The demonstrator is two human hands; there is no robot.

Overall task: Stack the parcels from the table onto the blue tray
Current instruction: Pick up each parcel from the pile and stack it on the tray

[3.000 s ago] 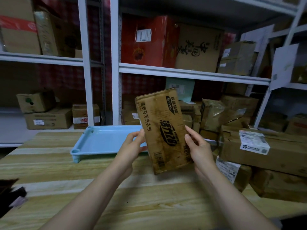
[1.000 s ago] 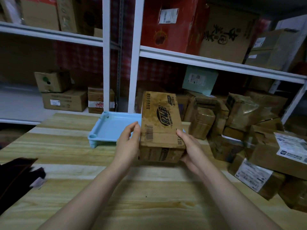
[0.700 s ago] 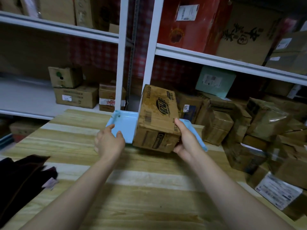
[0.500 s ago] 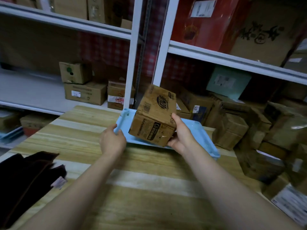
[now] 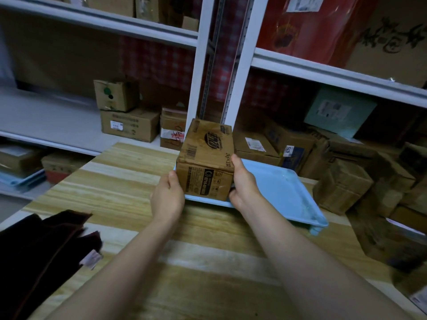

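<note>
Cardboard parcel (image 5: 206,161), printed with a barcode and a dark logo, sits at the left end of the blue tray (image 5: 278,189), its lower edge at the tray's near rim; whether its full weight rests there cannot be told. The left hand (image 5: 167,196) clasps its left side, thumb at the near corner. The right hand (image 5: 244,188) clasps its right side, thumb up along the edge, fingers hidden behind. The tray lies near the far edge of the wooden table (image 5: 129,181). A dark cloth (image 5: 39,252) drapes the table's left edge, and other parcels (image 5: 342,187) crowd its right edge.
</note>
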